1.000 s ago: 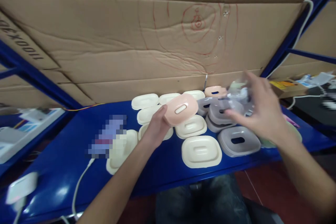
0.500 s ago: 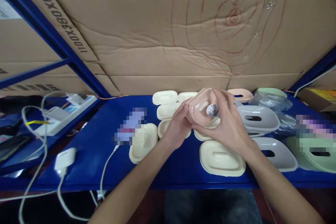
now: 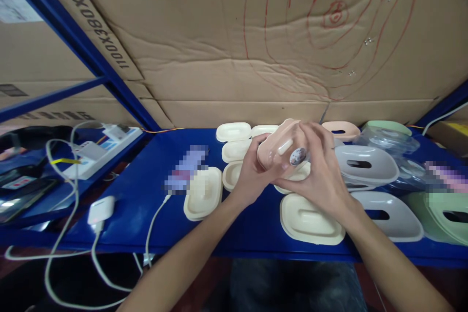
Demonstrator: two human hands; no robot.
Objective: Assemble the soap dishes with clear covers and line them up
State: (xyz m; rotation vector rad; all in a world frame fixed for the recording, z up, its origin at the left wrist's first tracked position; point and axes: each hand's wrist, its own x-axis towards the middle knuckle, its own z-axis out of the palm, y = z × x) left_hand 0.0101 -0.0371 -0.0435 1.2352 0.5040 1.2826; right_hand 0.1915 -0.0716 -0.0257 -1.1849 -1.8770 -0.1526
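Fingers of my left hand point(image 3: 252, 175) wrap the pink lid point(image 3: 281, 145) from below at frame centre, closed on it; my right hand point(image 3: 321, 175) pinches a small round patterned piece point(image 3: 298, 156) against its face. I cannot make out how that piece seats. Cream lids point(image 3: 310, 219) lie on the blue shelf point(image 3: 120, 180) beneath; grey lids point(image 3: 365, 168) lie at right, and the green one point(image 3: 444, 209) is cut off.
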